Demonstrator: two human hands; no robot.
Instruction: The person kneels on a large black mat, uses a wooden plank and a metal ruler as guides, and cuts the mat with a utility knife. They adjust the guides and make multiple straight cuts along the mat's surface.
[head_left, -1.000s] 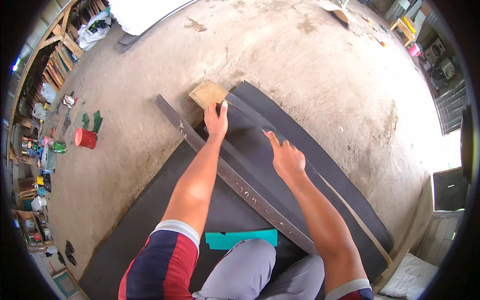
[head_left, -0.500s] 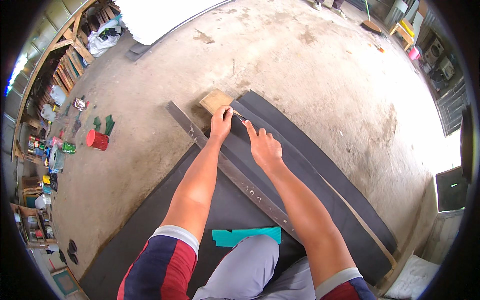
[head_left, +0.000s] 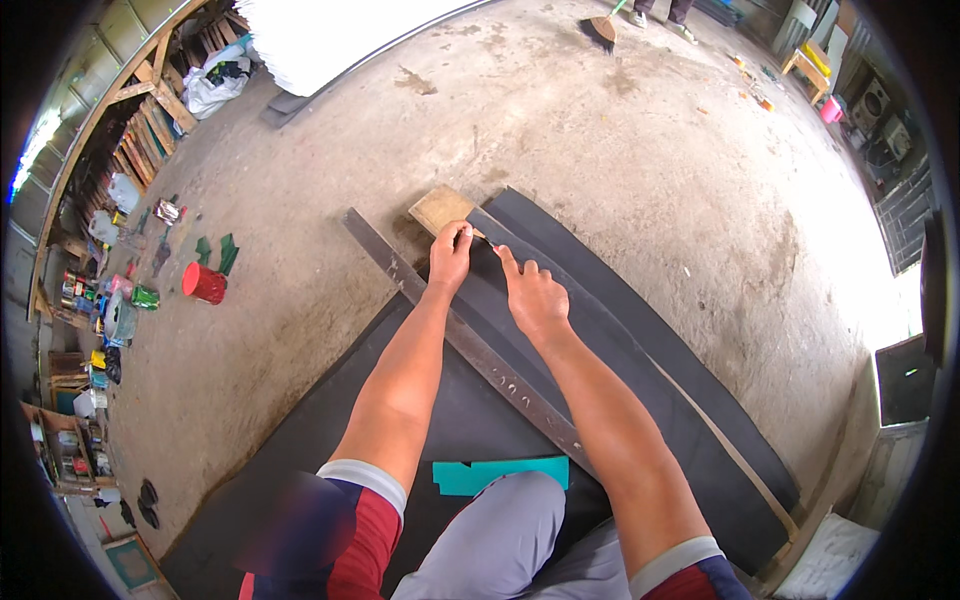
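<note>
My right hand (head_left: pixel 538 300) is closed around a small knife, its index finger stretched along the top. The thin dark blade (head_left: pixel 486 240) points toward my left hand (head_left: pixel 450 255), at the far end of a black sheet (head_left: pixel 500 320). My left thumb and fingers are pinched on that sheet's edge. Just beyond lies a wooden board (head_left: pixel 440 208), partly under the sheet. A long dark straight bar (head_left: pixel 490 370) runs diagonally beneath my forearms. Close to my knee is a teal strip (head_left: pixel 500 474) with a notched edge.
More black sheeting (head_left: pixel 340 430) spreads beneath me, with another layer (head_left: pixel 600 280) to the right. A red bucket (head_left: pixel 204 283) and several cans stand at the left. A large white stack (head_left: pixel 350 35) sits far left. Someone's shoes (head_left: pixel 680 30) and a broom (head_left: pixel 600 32) are at the back.
The broom at the back has swept left, toward the other person's feet. My hands stay close together at the sheet's end, with little visible movement; the whole view has shifted slightly.
</note>
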